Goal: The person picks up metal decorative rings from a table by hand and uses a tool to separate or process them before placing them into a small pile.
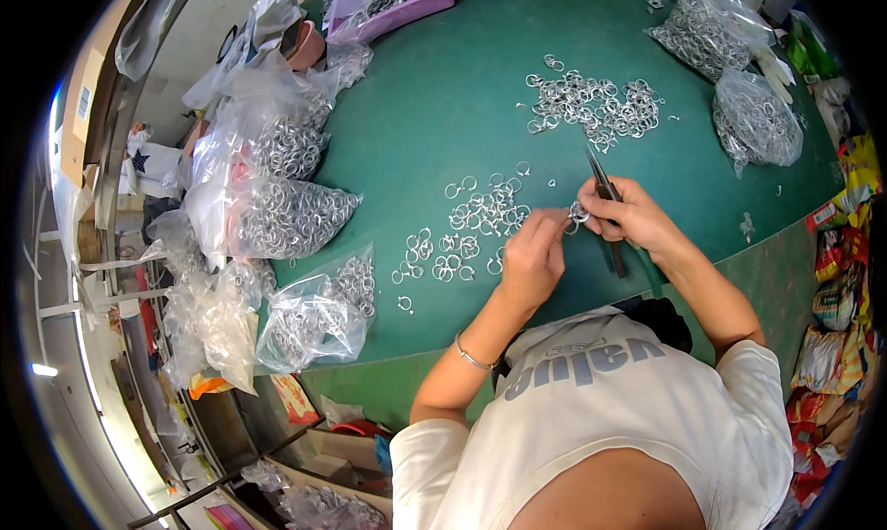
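My left hand [536, 257] is closed, its fingertips pinching the edge of a small silver metal ring [578, 214]. My right hand [633, 218] meets it from the other side, thumb and finger also at the ring. Through the right hand's grip runs a slim tool with dark handles [617, 260] and pointed silver tips aimed away from me; whether it is tweezers or fine pliers I cannot tell. Just left of my hands lies a loose group of similar rings [488, 208], some in small clusters. A larger heap of rings [601, 105] lies farther off.
Clear plastic bags full of rings [294, 218] line the table's left side, and another bag [314, 319] sits near the front left. More bags [758, 119] stand at the far right. A purple basket [397, 8] is at the back. The table [416, 114] is green.
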### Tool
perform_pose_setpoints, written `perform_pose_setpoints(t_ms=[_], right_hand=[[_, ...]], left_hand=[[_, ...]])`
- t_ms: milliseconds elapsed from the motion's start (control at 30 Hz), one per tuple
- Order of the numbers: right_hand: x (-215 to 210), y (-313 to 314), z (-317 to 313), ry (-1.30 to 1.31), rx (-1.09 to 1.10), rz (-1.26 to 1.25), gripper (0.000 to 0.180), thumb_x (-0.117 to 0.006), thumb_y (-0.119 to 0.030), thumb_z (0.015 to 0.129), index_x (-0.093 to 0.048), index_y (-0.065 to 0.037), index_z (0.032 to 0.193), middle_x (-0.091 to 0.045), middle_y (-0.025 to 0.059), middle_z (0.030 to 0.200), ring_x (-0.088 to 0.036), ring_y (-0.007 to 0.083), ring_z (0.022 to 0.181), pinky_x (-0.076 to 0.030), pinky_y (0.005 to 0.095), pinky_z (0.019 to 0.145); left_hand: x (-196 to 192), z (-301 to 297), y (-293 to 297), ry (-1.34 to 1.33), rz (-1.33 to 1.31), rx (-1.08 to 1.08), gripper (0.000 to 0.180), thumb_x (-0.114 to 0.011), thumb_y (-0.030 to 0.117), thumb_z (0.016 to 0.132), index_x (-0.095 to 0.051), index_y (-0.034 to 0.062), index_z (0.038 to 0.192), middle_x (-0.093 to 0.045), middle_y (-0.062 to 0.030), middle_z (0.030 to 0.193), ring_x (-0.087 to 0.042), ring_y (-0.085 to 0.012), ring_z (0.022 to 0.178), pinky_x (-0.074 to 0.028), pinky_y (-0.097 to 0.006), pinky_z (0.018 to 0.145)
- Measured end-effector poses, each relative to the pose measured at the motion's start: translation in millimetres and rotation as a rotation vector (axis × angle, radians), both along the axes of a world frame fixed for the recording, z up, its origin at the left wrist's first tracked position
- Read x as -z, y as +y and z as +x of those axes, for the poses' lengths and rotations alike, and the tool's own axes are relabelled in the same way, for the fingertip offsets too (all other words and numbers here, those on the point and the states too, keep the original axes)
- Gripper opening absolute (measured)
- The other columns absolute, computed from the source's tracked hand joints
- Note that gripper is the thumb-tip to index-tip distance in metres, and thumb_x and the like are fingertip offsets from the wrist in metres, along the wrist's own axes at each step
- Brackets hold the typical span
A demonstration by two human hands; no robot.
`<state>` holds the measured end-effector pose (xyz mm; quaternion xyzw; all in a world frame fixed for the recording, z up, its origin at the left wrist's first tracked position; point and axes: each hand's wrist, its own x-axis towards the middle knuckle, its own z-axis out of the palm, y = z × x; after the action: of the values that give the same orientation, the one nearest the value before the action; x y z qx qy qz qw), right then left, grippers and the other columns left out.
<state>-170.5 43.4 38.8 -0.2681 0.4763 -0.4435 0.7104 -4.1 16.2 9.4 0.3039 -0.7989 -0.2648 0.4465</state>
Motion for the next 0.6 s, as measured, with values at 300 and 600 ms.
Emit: perform_pose_setpoints(t_ms=[300,600], right_hand=[[7.1,7.2,17.8,0.812,0.131,-0.822,0.006,-0.056,-0.002,0.079,-0.054,0.002,0.084,-0.054,0.0099,0.059,-0.051,0.0156,0.050,-0.039,0.0273,0.048],[34.8,-9.4,12.7,0.624,0.156,-0.552,0.009,-0.053,-0.009,0.085,-0.053,0.000,0.086,-0.054,0.0040,0.058,-0.049,0.0092,0.050,-0.036,0.0245,0.045]], left_hand=[[-3.0,2.3,-0.4,0.171,0.689,0.017,0.008,-0.050,-0.001,0.085,-0.056,-0.0070,0.083,-0.061,-0.0113,0.070,-0.063,-0.0163,0.063,-0.052,-0.023,0.057],[2.6,7.0,-11.9,0.382,0.969,0.047,0.015,-0.049,0.007,0.088,-0.055,-0.0065,0.085,-0.061,-0.0113,0.071,-0.063,-0.0176,0.065,-0.051,-0.024,0.058]])
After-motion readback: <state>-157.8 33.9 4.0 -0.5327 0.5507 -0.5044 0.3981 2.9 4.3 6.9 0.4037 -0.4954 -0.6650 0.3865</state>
